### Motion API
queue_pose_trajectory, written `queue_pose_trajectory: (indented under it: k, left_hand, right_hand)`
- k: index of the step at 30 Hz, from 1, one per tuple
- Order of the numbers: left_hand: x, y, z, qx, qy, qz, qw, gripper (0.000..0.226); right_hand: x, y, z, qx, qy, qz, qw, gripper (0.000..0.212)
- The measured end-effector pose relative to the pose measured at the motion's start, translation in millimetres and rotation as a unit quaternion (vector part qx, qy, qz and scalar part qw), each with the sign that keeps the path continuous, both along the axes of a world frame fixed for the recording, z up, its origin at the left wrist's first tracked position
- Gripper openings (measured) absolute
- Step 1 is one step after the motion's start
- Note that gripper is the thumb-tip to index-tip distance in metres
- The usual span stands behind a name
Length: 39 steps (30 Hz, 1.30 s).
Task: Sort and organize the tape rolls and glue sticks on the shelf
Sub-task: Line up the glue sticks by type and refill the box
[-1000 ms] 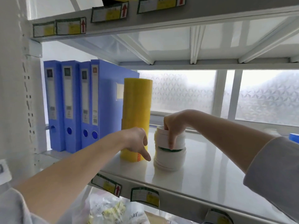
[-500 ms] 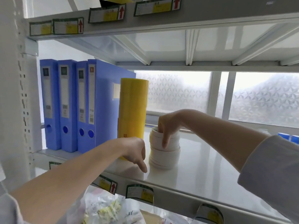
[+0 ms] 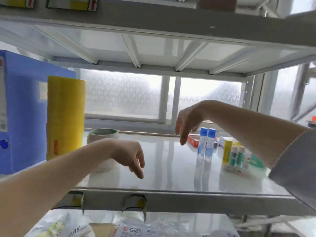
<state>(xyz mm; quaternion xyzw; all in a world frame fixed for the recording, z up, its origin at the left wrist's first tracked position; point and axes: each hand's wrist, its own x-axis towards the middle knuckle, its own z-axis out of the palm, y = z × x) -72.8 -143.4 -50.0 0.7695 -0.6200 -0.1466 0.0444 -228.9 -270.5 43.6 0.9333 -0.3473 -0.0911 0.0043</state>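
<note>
Hiding behind left forearm (image 3: 68, 165): white tape stack (image 3: 102, 134).

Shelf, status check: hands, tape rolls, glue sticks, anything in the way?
Left hand and right hand open, holding nothing. White tape stack beside yellow tape column. Blue-capped glue sticks upright at right, untouched. Nothing between.

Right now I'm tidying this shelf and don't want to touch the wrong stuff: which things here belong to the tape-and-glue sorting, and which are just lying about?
Belongs to the job:
yellow tape stack
white tape stack
blue-capped glue sticks
small glue bottles

Just lying about:
blue file box
red box
plastic bags on the lower shelf
</note>
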Motion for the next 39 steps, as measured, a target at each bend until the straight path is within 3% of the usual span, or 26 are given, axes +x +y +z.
queue_pose_trajectory:
  k: [9, 13, 19, 23, 28, 34, 39]
  left_hand:
    - [-79, -83, 19, -0.046, -0.016, -0.072, 0.996, 0.06]
    - [-96, -117, 33, -0.097, -0.05, -0.069, 0.992, 0.075]
    - [-103, -188, 40, -0.173, -0.009, -0.052, 0.983, 0.084]
    - [-108, -228, 32, -0.206, 0.025, -0.043, 0.977, 0.075]
    - [-110, -251, 12, -0.231, 0.03, -0.102, 0.967, 0.041]
    - [-94, -246, 11, -0.267, 0.09, -0.087, 0.955, 0.04]
    - [-77, -211, 25, -0.263, 0.084, -0.057, 0.959, 0.025]
  right_hand:
    - [-117, -49, 10, 0.006, -0.035, -0.126, 0.991, 0.053]
    - [-125, -68, 4, 0.008, -0.042, -0.151, 0.988, 0.062]
    - [-106, -115, -19, -0.065, -0.096, -0.148, 0.982, 0.072]
    - [-89, -148, -36, -0.074, -0.137, -0.14, 0.978, 0.064]
    - [-79, -170, -54, -0.022, -0.178, -0.105, 0.978, 0.032]
    - [-81, -168, -56, 0.033, -0.237, -0.114, 0.964, 0.026]
    - [-67, -142, -49, 0.054, -0.286, -0.074, 0.954, 0.022]
